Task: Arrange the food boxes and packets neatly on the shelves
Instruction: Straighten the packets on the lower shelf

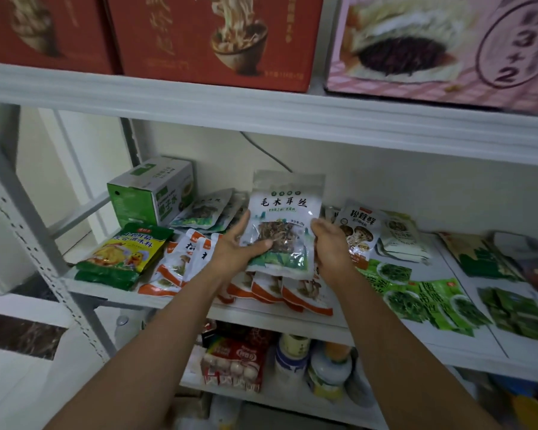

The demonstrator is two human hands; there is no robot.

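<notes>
Two hands hold one packet of dried fungus (284, 225) upright above the middle shelf (261, 315). The left hand (239, 246) pinches its left edge with the thumb across the front, and the right hand (333, 246) curls round its right edge.

The sorting looks partly done. Under the hands, orange-and-white packets (274, 290) overlap in a rough row, and yellow-green packets (121, 252) sit stacked at the left. To the right, a mushroom packet (359, 231) and green vegetable packets (416, 293) lie skewed and probably need straightening. The held packet likely belongs on the matching pile (205, 209) behind, beside a green box (151, 190).

Jars (292, 355) crowd the shelf below. Behind everything is a pale wall (385, 181). On the shelf overhead stand red noodle boxes (218, 41) and a pink box (441, 48).
</notes>
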